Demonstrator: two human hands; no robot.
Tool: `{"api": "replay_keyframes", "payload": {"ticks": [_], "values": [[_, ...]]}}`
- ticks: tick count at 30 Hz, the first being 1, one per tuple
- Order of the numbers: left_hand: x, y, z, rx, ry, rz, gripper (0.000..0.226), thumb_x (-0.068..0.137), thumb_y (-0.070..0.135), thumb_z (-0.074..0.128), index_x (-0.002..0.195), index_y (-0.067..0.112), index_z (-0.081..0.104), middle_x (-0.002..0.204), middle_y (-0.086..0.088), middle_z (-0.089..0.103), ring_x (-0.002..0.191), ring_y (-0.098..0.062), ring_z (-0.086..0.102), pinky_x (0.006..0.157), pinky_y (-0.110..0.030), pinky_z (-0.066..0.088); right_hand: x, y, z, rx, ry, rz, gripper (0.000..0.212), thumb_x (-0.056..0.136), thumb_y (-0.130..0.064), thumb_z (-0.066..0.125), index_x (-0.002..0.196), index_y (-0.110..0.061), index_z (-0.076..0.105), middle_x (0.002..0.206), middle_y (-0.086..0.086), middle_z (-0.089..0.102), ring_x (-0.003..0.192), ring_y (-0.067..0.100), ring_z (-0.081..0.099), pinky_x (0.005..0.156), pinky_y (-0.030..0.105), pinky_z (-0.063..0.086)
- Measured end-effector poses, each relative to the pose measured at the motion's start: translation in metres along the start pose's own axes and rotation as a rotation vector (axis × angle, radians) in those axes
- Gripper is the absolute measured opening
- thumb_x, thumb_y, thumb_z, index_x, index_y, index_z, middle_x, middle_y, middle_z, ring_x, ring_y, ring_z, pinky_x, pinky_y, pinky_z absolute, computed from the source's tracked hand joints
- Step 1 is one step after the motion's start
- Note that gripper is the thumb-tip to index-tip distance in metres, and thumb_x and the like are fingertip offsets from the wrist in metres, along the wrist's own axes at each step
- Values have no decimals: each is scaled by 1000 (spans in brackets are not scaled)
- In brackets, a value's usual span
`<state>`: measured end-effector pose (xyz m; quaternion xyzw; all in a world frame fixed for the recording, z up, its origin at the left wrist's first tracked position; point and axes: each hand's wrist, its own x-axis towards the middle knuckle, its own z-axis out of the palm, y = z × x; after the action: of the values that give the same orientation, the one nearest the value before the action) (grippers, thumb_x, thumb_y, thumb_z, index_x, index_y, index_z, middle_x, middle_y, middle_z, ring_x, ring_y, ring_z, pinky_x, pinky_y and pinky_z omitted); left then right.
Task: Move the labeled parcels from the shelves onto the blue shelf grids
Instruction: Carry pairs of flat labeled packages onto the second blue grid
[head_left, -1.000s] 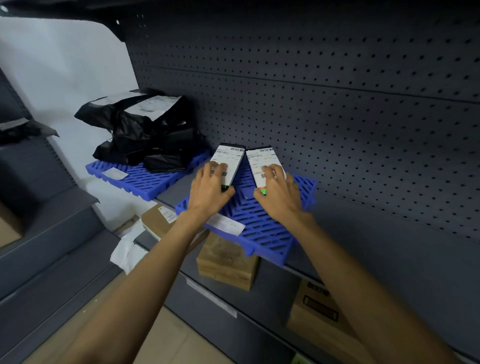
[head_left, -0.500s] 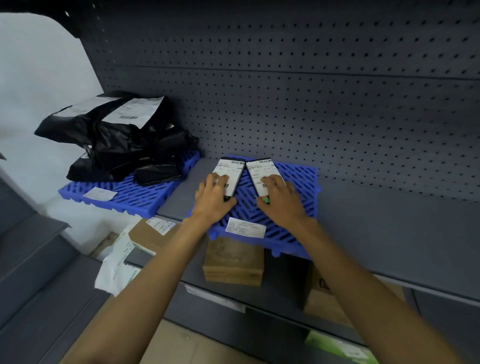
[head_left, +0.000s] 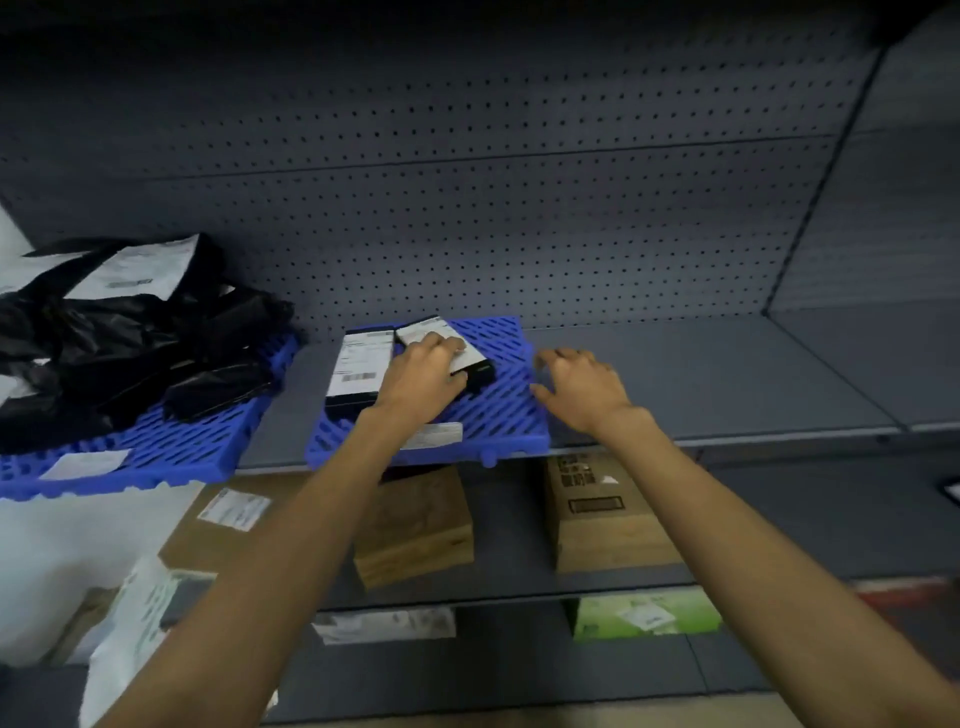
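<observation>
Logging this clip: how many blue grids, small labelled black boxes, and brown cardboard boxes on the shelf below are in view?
Blue shelf grids: 2
Small labelled black boxes: 2
Brown cardboard boxes: 3
Total: 7

Shelf bay, middle level. Pegboard back panel (head_left: 519, 234) is closing off the rear. Black bagged parcels (head_left: 130, 353) are heaping over the left blue grid (head_left: 156, 457) and blocking that side. Two flat parcels (head_left: 361, 364) are occupying the rear-left of the centre blue grid (head_left: 498, 415), while its right and front slats are lying open. Bare grey shelf (head_left: 701, 374) is running rightward. A side panel (head_left: 883, 218) appears to be bounding the bay.
</observation>
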<state>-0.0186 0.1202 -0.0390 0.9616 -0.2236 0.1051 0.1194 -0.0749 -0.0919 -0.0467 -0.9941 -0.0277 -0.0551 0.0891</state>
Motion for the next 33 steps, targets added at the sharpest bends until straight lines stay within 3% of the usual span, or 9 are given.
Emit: {"api": "replay_keyframes", "payload": {"ticks": [7,12,18,27,33], "values": [[33,123,30,13,-29,258,45,95,32,54,139,21,49,135,-8,52,121,-32,53,93,-44,47,-85,101,-37,-127,37,296,39,100,-36,49,133,-15,47,134,11,51,124,33,48,99,45,44],[44,236,59,3,-47,460,38,96,34,53,133,24,52,136,-4,53,123,-30,50,95,-42,44,-159,180,-58,-166,57,484,39,98,-34,51,131,-14,47,134,11,51,127,33,47,102,44,42],[40,392,90,15,-23,666,37,95,33,55,130,22,56,130,-4,57,122,-29,51,96,-41,43,-263,282,-81,-208,78,691,39,96,-28,48,130,-11,47,131,12,52,125,34,47,95,44,43],[8,652,132,-73,-16,862,34,93,33,55,125,22,59,125,-4,61,117,-28,55,93,-39,44,-430,457,-136,-260,93,894,36,97,-29,48,129,-13,48,128,12,54,122,34,49,94,43,41],[-2,787,159,-78,-15,906,31,93,31,56,122,20,60,121,-4,62,112,-27,56,87,-41,47,-512,556,-160,-247,116,987,35,97,-28,46,129,-15,49,128,10,55,119,33,50,92,44,42]]}}
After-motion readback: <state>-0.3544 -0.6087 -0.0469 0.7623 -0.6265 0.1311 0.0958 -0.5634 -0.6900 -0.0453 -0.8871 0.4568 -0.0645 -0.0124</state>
